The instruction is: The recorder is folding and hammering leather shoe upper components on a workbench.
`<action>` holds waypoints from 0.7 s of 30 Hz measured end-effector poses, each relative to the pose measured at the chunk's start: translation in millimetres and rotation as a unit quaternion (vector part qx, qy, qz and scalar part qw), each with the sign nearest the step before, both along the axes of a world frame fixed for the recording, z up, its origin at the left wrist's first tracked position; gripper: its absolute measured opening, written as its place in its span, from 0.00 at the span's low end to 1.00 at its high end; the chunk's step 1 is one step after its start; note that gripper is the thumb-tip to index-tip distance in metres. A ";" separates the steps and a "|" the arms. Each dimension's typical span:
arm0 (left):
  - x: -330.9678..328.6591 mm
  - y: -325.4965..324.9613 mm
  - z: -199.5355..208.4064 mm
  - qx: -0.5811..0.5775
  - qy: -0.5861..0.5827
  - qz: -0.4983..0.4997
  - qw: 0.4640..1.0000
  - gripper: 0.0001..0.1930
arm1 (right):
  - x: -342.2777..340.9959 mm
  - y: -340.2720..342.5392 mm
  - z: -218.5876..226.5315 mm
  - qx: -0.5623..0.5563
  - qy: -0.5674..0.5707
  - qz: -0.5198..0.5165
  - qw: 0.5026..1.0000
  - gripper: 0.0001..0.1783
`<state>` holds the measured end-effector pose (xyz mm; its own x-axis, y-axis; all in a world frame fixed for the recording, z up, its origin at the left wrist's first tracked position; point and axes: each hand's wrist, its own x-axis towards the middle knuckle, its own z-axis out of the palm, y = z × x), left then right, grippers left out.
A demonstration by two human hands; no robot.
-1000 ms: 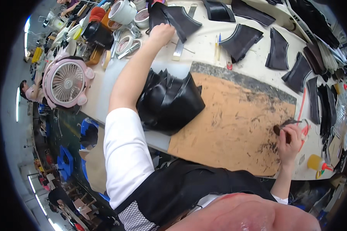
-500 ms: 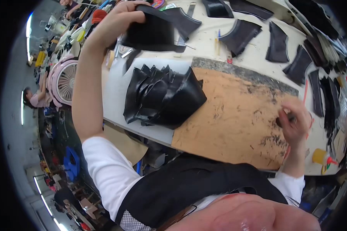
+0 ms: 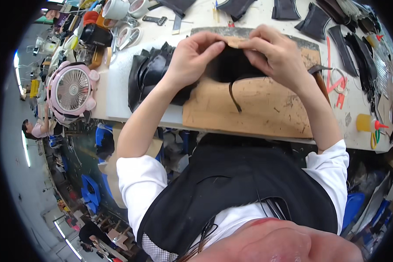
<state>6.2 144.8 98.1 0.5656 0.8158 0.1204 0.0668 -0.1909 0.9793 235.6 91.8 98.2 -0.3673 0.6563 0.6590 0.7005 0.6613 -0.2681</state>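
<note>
a: what about the left hand (image 3: 194, 59)?

b: pinches, thumb against bent forefinger, at the far left edge of the black piece (image 3: 236, 65).

a: and the right hand (image 3: 277, 56)?

b: pinches too, at the far right edge, with fingertips drawn close; partly hidden, so cannot tell how firmly.

a: where to look for the piece?

b: between both hands, over the far part of the tan board (image 3: 249, 105). too dark and blurred to tell whether touching it.

a: why two grips, slightly apart?

b: probably to keep the edge straight and in easy sight. between the fingertips, a tan sliver, too small to tell apart as edge or board.

a: anything on the near side?

b: yes, a thin dark strip (image 3: 235, 97), reaching across the board; cannot tell whether joined to the piece.

a: and to the left?

b: a black heap (image 3: 148, 72), overlapping on a white sheet (image 3: 118, 74), likely for quick reach. farther left, a pink fan (image 3: 73, 90), perhaps for air.

a: and to the right?

b: a tool (image 3: 320, 79), partly behind the right forearm (image 3: 321, 113), presumably for handiness. nearer and farther right, a yellow bottle (image 3: 364, 123), tip pointing right.
</note>
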 end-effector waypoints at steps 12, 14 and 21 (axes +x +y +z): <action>-7.1 -116.7 -91.8 0.357 0.173 0.059 0.916 0.08 | -3.2 -92.0 -84.2 -0.094 -0.078 0.019 0.992 0.06; 1.1 -130.5 -91.8 0.269 0.177 0.089 0.942 0.08 | -6.5 -95.1 -85.6 -0.142 -0.054 -0.002 0.988 0.08; 13.1 -144.2 -98.3 0.226 0.250 0.205 0.919 0.07 | -16.6 -83.0 -62.4 -0.278 -0.135 -0.035 0.950 0.08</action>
